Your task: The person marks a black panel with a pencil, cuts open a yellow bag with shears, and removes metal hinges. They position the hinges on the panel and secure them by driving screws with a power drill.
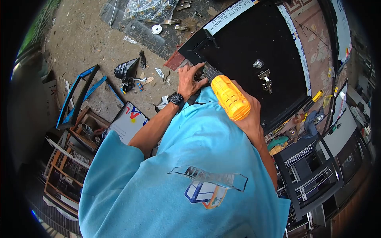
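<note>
A black-framed panel (238, 51) bears metal hardware (265, 81). A compartmented wooden rack (65, 172) holds indistinct items; a clear plastic bag (149, 8), small parts. Right hand (253, 113) wraps the yellow cordless drill (231, 97) beside the panel; left hand (189, 83) bends fingers near its tip, pinch unclear.

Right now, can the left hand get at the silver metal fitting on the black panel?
Probably not straight across: the yellow drill in the right hand lies between the left hand and the silver metal fitting. A detour past the drill's tip, over the black panel, looks freer.
</note>
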`<move>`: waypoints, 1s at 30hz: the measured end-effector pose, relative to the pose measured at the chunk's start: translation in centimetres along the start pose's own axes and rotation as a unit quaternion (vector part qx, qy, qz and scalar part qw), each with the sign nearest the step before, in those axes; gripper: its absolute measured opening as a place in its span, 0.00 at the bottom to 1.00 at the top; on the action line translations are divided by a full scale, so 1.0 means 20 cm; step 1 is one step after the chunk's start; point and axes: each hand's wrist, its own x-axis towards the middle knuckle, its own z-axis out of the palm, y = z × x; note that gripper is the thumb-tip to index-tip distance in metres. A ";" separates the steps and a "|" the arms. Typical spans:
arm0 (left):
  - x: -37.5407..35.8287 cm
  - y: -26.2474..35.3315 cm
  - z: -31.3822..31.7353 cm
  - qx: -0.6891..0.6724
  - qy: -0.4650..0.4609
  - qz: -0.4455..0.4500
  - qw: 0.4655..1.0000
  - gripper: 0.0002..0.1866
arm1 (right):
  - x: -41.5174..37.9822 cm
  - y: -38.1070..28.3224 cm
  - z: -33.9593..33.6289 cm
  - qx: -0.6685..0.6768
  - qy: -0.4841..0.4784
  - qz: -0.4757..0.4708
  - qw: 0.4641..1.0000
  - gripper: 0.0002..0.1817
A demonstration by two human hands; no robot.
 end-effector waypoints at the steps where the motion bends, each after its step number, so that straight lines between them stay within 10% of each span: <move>1: 0.00 0.00 0.00 -0.005 0.001 0.000 1.000 0.31 | 0.01 -0.02 0.00 -0.027 -0.016 -0.009 0.999 0.35; 30: 0.01 -0.02 0.02 0.001 0.011 0.009 1.000 0.32 | -0.01 -0.11 -0.04 -0.064 -0.022 -0.033 0.997 0.43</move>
